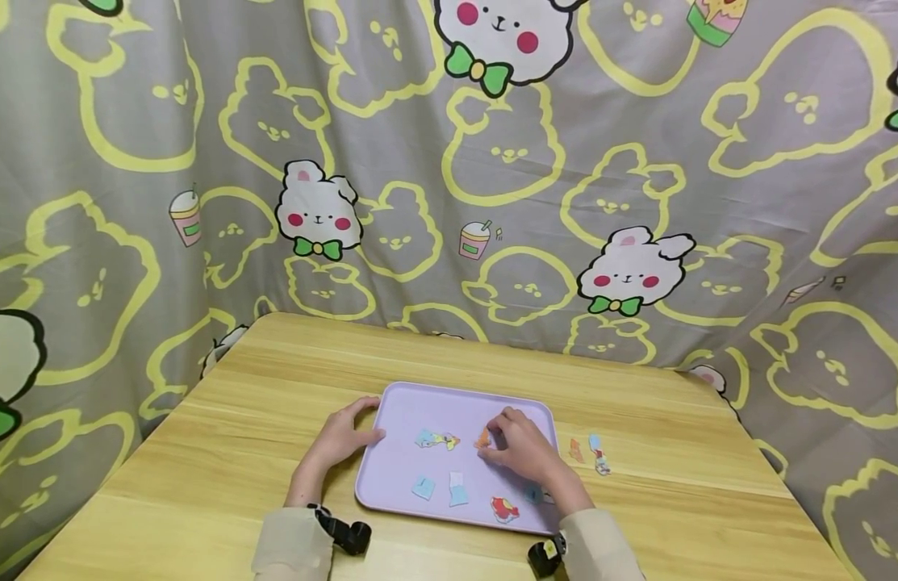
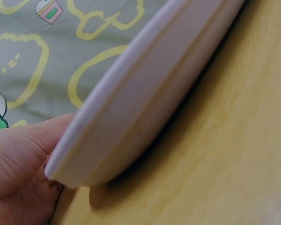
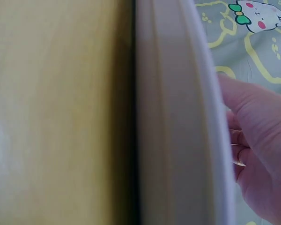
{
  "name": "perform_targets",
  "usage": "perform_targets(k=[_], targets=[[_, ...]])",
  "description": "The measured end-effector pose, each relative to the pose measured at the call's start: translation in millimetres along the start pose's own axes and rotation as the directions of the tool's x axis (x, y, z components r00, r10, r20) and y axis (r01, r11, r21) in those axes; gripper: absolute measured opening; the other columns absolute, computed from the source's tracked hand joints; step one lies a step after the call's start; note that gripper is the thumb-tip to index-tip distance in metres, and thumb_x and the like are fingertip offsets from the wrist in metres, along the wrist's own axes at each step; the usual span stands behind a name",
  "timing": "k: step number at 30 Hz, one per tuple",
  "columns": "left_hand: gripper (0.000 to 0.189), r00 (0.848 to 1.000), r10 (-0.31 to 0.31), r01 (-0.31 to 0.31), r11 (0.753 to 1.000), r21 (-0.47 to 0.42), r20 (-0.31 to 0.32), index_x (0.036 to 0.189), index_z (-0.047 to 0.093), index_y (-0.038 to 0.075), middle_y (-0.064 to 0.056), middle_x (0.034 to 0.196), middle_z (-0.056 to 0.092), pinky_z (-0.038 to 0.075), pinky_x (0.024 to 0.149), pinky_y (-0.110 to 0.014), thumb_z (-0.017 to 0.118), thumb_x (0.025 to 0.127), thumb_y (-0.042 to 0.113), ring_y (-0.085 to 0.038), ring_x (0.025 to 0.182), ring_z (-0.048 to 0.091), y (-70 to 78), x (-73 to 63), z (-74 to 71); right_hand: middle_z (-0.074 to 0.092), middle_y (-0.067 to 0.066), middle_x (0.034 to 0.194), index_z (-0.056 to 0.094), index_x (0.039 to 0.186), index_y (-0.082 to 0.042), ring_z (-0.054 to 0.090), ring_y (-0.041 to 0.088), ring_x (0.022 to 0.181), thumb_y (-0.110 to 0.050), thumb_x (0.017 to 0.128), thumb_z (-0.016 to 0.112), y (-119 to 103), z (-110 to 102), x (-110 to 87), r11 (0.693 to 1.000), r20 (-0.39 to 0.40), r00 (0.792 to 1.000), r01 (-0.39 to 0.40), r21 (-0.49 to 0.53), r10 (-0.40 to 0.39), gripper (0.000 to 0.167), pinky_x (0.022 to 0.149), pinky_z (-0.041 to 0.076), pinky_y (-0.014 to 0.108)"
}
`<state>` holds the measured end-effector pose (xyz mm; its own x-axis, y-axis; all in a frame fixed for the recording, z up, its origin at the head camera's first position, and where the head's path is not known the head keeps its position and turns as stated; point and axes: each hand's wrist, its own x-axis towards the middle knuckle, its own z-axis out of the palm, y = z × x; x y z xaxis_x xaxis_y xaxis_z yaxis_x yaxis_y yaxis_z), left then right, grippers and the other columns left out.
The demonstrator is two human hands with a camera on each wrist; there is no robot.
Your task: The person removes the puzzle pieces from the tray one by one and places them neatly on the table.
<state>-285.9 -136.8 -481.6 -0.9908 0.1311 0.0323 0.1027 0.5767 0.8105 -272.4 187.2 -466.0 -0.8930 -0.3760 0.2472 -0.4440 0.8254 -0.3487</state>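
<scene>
A lilac tray [image 1: 398, 403] lies on the wooden table with small printed cutout pieces, like jigsaw pieces, on it. My left hand [image 1: 340, 436] holds the tray's left edge, thumb at the rim; in the left wrist view its fingers are partly hidden behind the rim. Over the tray's right half, my right hand [image 1: 524, 444] pinches an orange piece [image 1: 482, 438] between thumb and fingers. To its left sits a blue-and-yellow cluster of pieces [image 1: 437, 440]. Nearer the front edge are a blue piece [image 1: 423, 486], a blue-and-white piece [image 1: 457, 489] and a red piece [image 1: 503, 508].
Another blue piece [image 1: 534, 494] is partly covered by my right forearm. Right of the tray, an orange piece [image 1: 576, 449] and a blue-and-red group [image 1: 599, 454] lie on the table [image 1: 674, 484]. A patterned curtain [image 1: 405, 266] hangs behind and beside the table.
</scene>
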Motion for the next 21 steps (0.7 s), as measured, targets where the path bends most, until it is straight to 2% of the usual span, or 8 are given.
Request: perform_targets(k=[7,21], targets=[[0.057,1.000,-0.004,0.004,1.000,-0.001,0.002,0.141,0.051,0.006,-0.020,0.148,0.048,0.028,0.118,-0.060,0.071,0.088,0.015,-0.043,0.143,0.035,-0.9,0.6,0.3,0.060,0.000,0.092,0.068,0.096,-0.004,0.055,0.013,0.087,-0.021,0.080,0.080,0.1,2.0,2.8,0.999,0.010,1.000,0.002,0.034,-0.003,0.026,0.081,0.052,0.033],[0.058,1.000,-0.002,0.002,1.000,-0.004,0.002,0.141,0.050,0.005,-0.020,0.148,0.048,0.027,0.119,-0.059,0.070,0.089,0.015,-0.043,0.143,0.034,-1.2,1.0,-0.3,0.056,-0.003,0.083,0.065,0.088,-0.006,0.048,0.007,0.076,-0.012,0.082,0.076,2.4,4.1,6.1,0.996,0.016,1.000,0.025,0.088,-0.026,0.014,0.066,0.047,0.022]])
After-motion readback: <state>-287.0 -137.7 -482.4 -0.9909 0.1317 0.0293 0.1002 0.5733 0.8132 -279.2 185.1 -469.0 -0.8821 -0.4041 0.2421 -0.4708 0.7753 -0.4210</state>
